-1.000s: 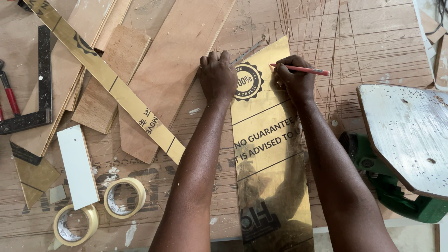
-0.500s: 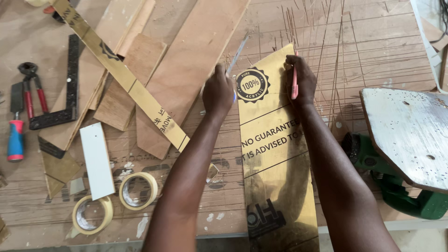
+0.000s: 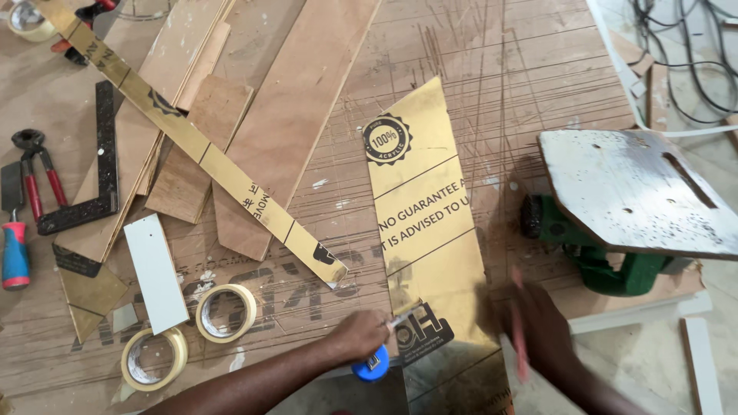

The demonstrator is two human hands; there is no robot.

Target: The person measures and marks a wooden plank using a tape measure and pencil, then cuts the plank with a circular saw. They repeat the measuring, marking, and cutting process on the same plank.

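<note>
A long gold acrylic sheet (image 3: 421, 207) with black print lies on the scored wooden workbench (image 3: 530, 69). My left hand (image 3: 360, 335) rests at the sheet's near left edge, closed on a thin silver tool with a blue round part (image 3: 372, 364) just below the fingers. My right hand (image 3: 543, 332), blurred by motion, sits at the sheet's near right edge and grips a red pencil (image 3: 518, 330) pointing down.
A gold strip (image 3: 184, 138) crosses plywood offcuts (image 3: 284, 123). Two tape rolls (image 3: 224, 312) and a white strip (image 3: 155, 272) lie at the left, with a black square (image 3: 101, 170), pincers (image 3: 38, 165) and a blue-handled tool (image 3: 15, 253). A green power tool under a metal plate (image 3: 638, 192) stands right.
Both hands have come down from the far end of the gold sheet to its near end. The left hand now holds a thin tool. The view has shifted.
</note>
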